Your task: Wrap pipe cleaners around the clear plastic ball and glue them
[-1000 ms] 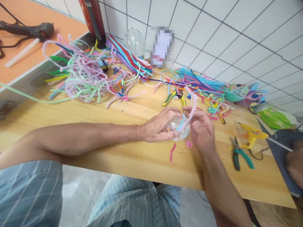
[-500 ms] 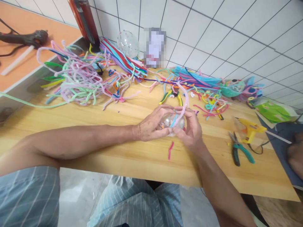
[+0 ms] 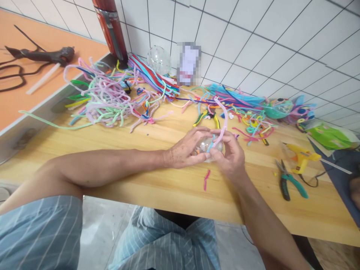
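My left hand cups a small clear plastic ball from the left, fingers curled round it, just above the wooden table. My right hand closes on the ball's right side and pinches a pale pink pipe cleaner that arcs up from the ball. A light blue pipe cleaner lies against the ball between my two hands. A short pink pipe-cleaner piece lies on the table just in front of my hands.
A big tangle of pastel pipe cleaners covers the back left. Another clear ball, a red bottle, yellow-handled pliers, teal pliers, a yellow glue gun and a black glue gun lie around.
The view has shifted slightly. My hands stay on the ball, and my right hand has turned a little and slid along the pink pipe cleaner.
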`<state>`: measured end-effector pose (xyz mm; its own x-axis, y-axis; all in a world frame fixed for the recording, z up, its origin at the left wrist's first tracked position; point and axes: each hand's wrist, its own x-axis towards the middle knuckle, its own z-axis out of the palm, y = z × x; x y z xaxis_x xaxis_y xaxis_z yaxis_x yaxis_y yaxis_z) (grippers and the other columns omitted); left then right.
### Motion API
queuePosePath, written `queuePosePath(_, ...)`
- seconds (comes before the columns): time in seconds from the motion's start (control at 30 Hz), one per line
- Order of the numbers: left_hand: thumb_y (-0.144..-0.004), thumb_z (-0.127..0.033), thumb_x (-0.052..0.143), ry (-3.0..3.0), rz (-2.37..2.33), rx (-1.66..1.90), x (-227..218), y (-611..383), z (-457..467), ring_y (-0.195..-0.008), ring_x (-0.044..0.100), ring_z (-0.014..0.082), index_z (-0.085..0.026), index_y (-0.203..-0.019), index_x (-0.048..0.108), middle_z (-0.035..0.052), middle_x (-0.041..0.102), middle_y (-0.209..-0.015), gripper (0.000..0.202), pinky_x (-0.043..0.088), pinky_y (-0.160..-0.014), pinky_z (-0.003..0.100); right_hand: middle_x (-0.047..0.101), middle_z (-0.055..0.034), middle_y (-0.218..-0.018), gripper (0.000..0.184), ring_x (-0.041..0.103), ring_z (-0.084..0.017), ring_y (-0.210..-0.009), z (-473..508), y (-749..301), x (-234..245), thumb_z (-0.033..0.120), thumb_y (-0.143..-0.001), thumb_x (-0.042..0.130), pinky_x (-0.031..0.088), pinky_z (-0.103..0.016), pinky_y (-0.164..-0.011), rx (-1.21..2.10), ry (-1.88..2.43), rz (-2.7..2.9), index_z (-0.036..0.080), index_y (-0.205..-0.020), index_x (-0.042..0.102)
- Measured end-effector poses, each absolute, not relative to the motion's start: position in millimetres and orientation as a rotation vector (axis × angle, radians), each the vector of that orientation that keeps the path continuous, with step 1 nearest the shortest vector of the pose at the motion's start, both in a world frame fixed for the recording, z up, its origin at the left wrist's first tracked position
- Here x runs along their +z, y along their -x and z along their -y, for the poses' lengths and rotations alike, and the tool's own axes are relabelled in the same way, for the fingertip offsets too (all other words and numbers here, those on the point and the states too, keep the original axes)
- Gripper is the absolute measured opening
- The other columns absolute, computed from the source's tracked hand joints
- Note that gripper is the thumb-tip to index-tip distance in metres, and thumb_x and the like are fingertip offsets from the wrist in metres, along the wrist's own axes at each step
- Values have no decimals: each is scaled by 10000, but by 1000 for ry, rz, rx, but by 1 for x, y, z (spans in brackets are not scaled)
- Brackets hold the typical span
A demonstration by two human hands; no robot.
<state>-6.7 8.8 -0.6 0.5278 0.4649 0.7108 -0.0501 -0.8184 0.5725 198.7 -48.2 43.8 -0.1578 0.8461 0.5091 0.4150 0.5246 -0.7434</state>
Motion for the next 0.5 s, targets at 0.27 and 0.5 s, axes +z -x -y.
queuePosePath(0.27, -947, -411, 741, -2222, -319, 1274, -1, 5, -10, -1510, 483, 369, -232, -1533, 393, 211, 519, -1508, 705, 469, -1225, 641, 737, -56, -1375, 218, 657, -293, -1333, 45, -199, 39, 266, -907, 747, 502, -549, -1168, 561, 1063, 1745, 324, -1116, 719)
queuePosePath(0.5, -997, -398, 695, -2205, -296, 1223, -2, 10, -10, -1516, 481, 348, -214, -1535, 395, 215, 496, -1535, 643, 473, -1239, 617, 765, -96, -1329, 240, 716, -339, -1250, 50, -193, 54, 335, -867, 759, 559, -607, -1081, 200, 1012, 1936, 321, -1105, 729)
